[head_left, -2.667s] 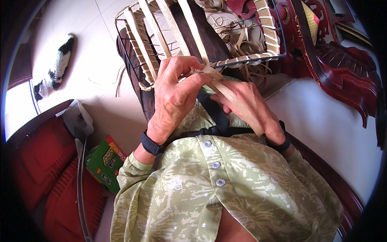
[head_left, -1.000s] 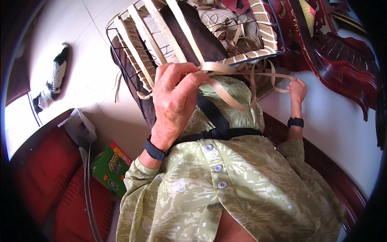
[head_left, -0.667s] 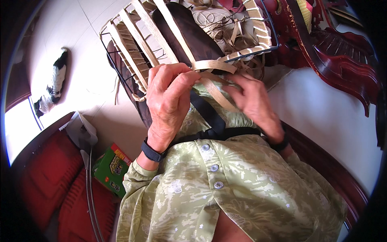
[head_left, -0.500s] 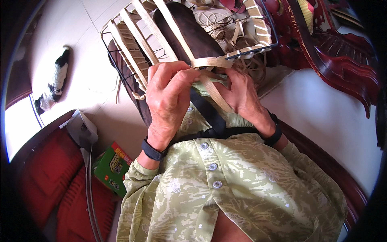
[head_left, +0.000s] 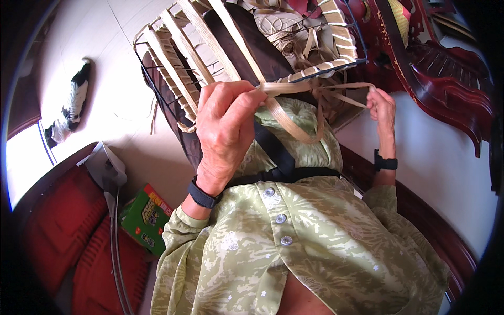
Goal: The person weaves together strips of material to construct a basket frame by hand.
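My left hand (head_left: 226,131) is closed in a pinch on a pale flat strip (head_left: 286,121) at the near edge of a black wire frame (head_left: 357,37). Several pale slats or bands (head_left: 194,47) run across the frame, and its rim (head_left: 320,68) is wrapped with tan and white binding. The strip loops down from my left fingertips over my green patterned clothing. Out to the right, my right hand (head_left: 382,107) is closed on the strip, drawing a thin loop sideways. Loose tan strands (head_left: 286,34) show inside and behind the frame.
A carved dark red wooden chair (head_left: 441,94) is at the upper right. A black-and-white animal (head_left: 71,105) lies on the tiled floor (head_left: 121,79) at left. Red cushions (head_left: 68,226), a grey metal object (head_left: 102,163) and a green printed box (head_left: 142,220) are at the lower left.
My right hand has swung out to the right from beside my left hand, stretching the strip with it, as it also was a second ago. My left hand stays pinched at the frame's edge.
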`<state>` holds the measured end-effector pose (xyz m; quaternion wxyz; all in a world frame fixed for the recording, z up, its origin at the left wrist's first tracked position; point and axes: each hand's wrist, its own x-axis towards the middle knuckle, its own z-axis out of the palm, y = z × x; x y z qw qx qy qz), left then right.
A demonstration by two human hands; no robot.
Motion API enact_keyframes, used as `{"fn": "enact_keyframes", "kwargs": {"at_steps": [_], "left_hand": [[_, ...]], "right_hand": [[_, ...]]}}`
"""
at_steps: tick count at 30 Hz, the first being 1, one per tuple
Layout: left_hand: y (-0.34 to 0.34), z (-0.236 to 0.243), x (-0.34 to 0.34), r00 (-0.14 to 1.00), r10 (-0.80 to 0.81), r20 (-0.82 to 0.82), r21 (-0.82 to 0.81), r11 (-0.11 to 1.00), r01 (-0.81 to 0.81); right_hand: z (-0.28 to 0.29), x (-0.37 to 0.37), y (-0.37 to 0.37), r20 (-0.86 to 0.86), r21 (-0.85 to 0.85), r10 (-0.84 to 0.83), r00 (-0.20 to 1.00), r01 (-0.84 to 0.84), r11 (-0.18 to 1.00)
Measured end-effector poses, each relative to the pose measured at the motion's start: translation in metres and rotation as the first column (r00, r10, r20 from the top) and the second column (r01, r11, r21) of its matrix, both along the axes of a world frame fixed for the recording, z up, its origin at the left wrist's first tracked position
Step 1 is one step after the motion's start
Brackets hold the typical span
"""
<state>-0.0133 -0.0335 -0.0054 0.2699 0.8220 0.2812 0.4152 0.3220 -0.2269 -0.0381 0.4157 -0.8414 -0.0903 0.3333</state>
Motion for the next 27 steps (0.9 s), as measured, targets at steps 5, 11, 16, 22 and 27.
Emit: {"fn": "enact_keyframes", "kwargs": {"at_steps": [5, 11, 16, 22, 27], "left_hand": [[0.003, -0.005, 0.002, 1.0, -0.002, 0.018, 0.079, 0.997, 0.0], [0.002, -0.003, 0.002, 0.999, 0.028, -0.016, 0.061, 0.998, -0.027], [0.002, -0.001, 0.003, 1.0, 0.017, -0.018, 0.064, 0.998, -0.016], [0.002, 0.0, 0.001, 0.999, 0.028, -0.036, 0.098, 0.995, -0.024], [-0.001, 0.005, 0.003, 0.997, 0.054, -0.063, 0.145, 0.988, -0.045]], "right_hand": [[-0.029, 0.051, -0.029, 0.465, -0.695, 0.278, 0.841, 0.151, 0.703], [0.042, -0.108, 0.049, 0.458, -0.214, 0.636, 0.621, -0.617, 0.757], [0.027, -0.176, 0.085, 0.601, -0.046, 0.573, 0.557, -0.691, 0.721], [0.069, -0.136, 0.071, -0.188, 0.299, 0.321, 0.928, -0.258, 0.919], [0.092, -0.001, 0.011, -0.126, 0.675, -0.213, 0.969, 0.241, 0.697]]}}
